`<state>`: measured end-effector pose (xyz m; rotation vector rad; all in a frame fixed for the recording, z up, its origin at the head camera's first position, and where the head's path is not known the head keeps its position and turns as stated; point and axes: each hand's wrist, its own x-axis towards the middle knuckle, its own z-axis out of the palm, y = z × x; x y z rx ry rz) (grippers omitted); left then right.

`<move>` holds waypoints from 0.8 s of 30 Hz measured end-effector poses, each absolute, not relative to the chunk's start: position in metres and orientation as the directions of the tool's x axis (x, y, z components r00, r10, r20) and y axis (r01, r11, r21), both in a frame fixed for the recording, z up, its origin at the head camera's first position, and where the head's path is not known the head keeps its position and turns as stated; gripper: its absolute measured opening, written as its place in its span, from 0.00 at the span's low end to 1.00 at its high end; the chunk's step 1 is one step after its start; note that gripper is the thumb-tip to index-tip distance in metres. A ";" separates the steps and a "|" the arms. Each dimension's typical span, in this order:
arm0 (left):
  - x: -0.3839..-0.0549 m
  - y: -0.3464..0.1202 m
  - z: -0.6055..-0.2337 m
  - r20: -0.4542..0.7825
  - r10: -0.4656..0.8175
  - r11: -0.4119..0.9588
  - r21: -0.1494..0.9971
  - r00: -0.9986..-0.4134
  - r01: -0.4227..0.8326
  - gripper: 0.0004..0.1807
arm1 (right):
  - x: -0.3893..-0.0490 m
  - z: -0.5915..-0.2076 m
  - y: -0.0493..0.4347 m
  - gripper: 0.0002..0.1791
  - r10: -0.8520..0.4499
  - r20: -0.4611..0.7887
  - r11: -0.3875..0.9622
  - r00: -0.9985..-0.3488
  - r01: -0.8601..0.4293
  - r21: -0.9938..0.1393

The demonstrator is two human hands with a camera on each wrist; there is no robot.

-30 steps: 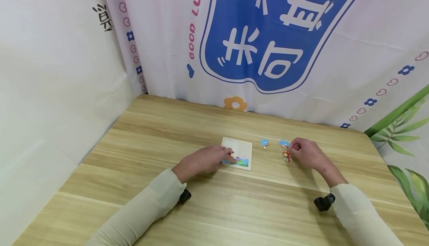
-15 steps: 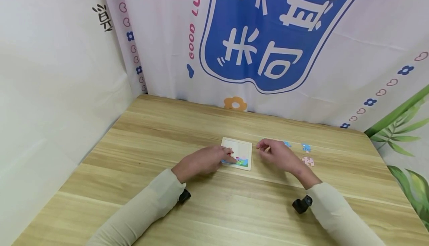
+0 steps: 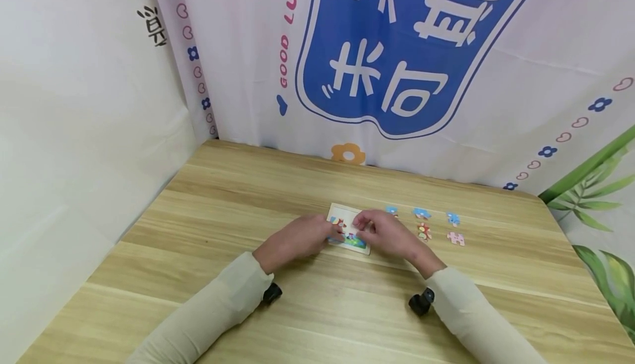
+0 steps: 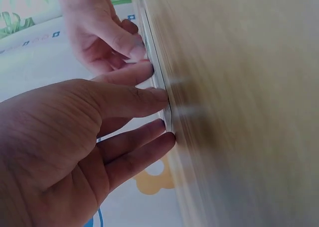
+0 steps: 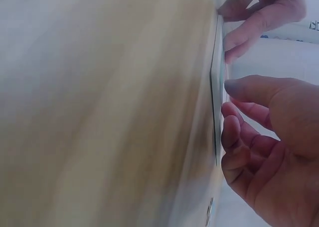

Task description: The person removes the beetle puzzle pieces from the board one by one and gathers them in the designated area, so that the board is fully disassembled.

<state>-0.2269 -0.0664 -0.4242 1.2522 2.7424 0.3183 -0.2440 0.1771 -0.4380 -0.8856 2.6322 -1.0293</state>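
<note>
A small jigsaw puzzle tray with a pale frame lies mid-table, coloured pieces along its near part and left side. My left hand holds its near left corner, thumb and fingertips at the edge in the left wrist view. My right hand reaches over the tray's right side from the right. Its fingers are loosely curled with the thumb close to the tray, and no piece shows between them. Part of the tray is hidden behind both hands.
Loose jigsaw pieces lie right of the tray: blue ones along the far row, a red-and-yellow piece and a pink piece nearer. A printed curtain hangs behind the wooden table.
My right hand has moved left from the loose pieces to the tray, uncovering several of them. The tray has turned slightly; my left hand has stayed at its corner.
</note>
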 end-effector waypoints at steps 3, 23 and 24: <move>-0.225 -0.066 -0.425 0.002 0.743 0.650 0.236 -0.669 0.723 0.19 | -0.245 -0.438 0.173 0.10 -0.599 0.039 0.584 -0.800 -0.470 -0.662; -0.226 -0.067 -0.424 0.021 0.738 0.641 0.291 -0.675 0.710 0.16 | -0.248 -0.433 0.164 0.16 -0.618 -0.032 0.611 -0.786 -0.454 -0.649; -0.226 -0.067 -0.423 0.018 0.735 0.643 0.300 -0.678 0.704 0.16 | -0.248 -0.433 0.164 0.16 -0.616 -0.034 0.612 -0.787 -0.451 -0.650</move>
